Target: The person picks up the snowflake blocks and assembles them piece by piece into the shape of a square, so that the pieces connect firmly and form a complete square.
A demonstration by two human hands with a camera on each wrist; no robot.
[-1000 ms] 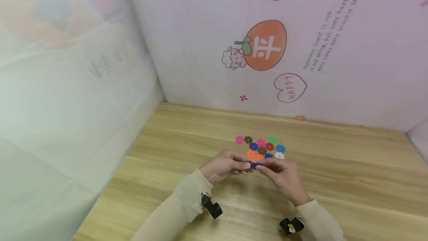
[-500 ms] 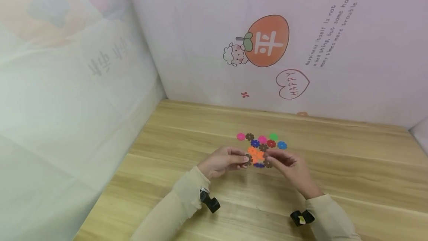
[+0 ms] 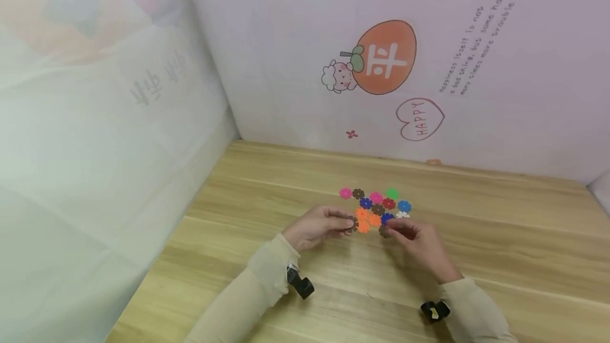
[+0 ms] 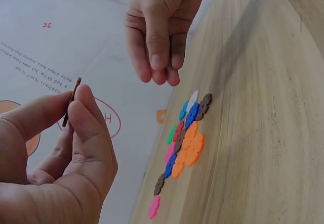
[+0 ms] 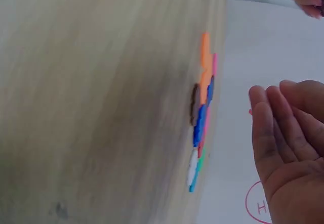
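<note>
My left hand (image 3: 320, 226) pinches a brown notched flower disc (image 4: 72, 101) between thumb and fingertips, seen edge-on in the left wrist view. Just above the table, my right hand (image 3: 421, 245) has its fingers extended and nothing visible between them. Another brown disc (image 3: 384, 232) lies by its fingertips in the head view, beside a blue disc (image 3: 387, 218) and a white disc (image 3: 402, 215). Several orange discs (image 3: 363, 225) sit between the two hands, close together on the tabletop.
Beyond the hands lie more flat discs: pink (image 3: 345, 193), brown (image 3: 358, 193), green (image 3: 393, 193), red (image 3: 388, 204) and light blue (image 3: 404, 206). The wooden table (image 3: 267, 184) meets a printed cloth wall (image 3: 295, 94) at the back and another at the left.
My hands were together at a blue disc one second ago; the right has since moved away rightward. The blue disc seen in front of the orange ones is no longer visible there.
</note>
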